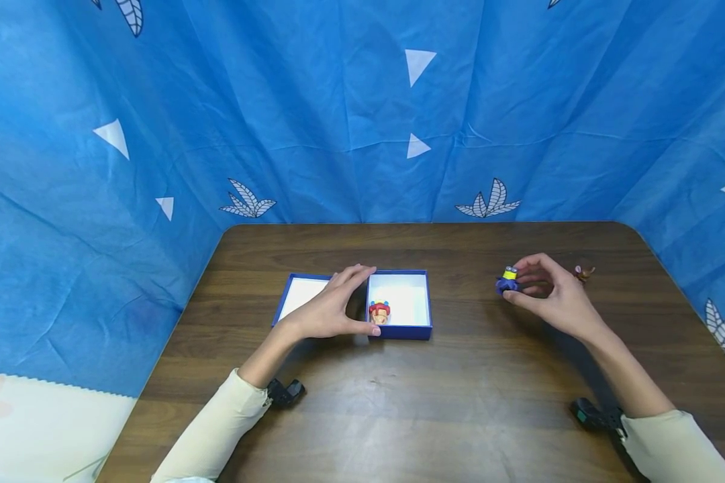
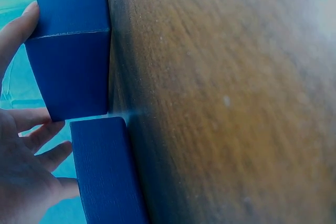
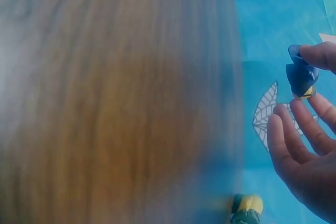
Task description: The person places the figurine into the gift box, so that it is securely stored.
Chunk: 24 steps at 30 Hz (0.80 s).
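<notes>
My left hand (image 1: 323, 314) grips the left end of a blue box (image 1: 406, 333) with a white inside, thumb at its near corner and fingertips by the far rim. In the box's front left corner lies a small red and tan toy figure (image 1: 378, 312). In the left wrist view the thumb shows at the edge of the box (image 2: 71, 72). My right hand (image 1: 558, 295) pinches a small blue and yellow toy figure (image 1: 508, 282) between thumb and fingers, held over the right part of the table. The right wrist view shows this figure (image 3: 303, 77) upside down.
The box lid (image 1: 297, 295), white inside with a blue rim, lies left of the box, partly behind my left hand. Beyond my right hand sits a small brown figure (image 1: 583, 273). A blue curtain (image 1: 362, 121) hangs behind the wooden table (image 1: 459, 402).
</notes>
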Motion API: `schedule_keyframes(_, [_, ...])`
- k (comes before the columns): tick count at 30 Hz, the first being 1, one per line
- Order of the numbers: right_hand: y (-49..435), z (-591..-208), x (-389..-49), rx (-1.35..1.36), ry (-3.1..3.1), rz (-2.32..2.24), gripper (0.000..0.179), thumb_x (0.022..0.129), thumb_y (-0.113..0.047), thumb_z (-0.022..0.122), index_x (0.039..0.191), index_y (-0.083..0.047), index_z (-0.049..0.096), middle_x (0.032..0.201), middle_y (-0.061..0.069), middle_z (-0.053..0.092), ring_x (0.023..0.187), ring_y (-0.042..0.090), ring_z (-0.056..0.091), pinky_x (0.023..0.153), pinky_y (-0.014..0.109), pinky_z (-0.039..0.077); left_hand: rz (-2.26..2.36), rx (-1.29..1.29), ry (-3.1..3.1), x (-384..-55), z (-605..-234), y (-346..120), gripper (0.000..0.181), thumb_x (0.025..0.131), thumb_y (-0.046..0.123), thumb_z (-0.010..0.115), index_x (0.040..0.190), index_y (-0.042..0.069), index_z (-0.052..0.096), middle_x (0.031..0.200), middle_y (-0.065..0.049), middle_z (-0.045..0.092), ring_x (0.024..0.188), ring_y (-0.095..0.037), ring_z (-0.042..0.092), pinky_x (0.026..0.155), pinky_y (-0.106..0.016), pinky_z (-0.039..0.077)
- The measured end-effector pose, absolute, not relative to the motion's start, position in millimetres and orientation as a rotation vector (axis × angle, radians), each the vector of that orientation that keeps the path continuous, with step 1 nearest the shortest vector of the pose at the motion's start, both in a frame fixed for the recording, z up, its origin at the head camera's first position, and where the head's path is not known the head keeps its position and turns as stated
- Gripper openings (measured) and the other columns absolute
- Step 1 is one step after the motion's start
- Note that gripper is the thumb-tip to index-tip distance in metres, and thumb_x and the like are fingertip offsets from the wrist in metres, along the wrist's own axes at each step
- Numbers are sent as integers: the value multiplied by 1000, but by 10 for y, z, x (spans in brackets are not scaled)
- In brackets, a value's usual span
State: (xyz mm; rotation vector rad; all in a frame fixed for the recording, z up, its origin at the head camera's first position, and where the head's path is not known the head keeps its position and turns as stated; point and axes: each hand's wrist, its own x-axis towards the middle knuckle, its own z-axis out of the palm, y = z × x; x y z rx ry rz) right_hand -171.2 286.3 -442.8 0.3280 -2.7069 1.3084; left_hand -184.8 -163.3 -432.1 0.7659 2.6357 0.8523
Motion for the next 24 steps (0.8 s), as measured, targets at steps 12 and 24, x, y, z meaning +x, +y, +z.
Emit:
schedule_keyframes(12, [2699,-4456,-1768,407,-2719,1311,49,92,-19,88,132,-10,62,125,11,70,104,-2,66,85,11,55,841,759,2639,-1845,-4313,-1631,117,83,62,88,173,28,21,180,-10,20,170,-32,17,137,-63,7])
schedule_keyframes(24, [2552,-4456,-1785,459,-2733,1300,46,92,-22,88,130,-13,63,122,9,72,107,16,70,88,14,56,851,763,2641,-1838,-4321,-1625,117,83,61,88,173,24,22,180,-8,21,170,-34,19,137,-64,7])
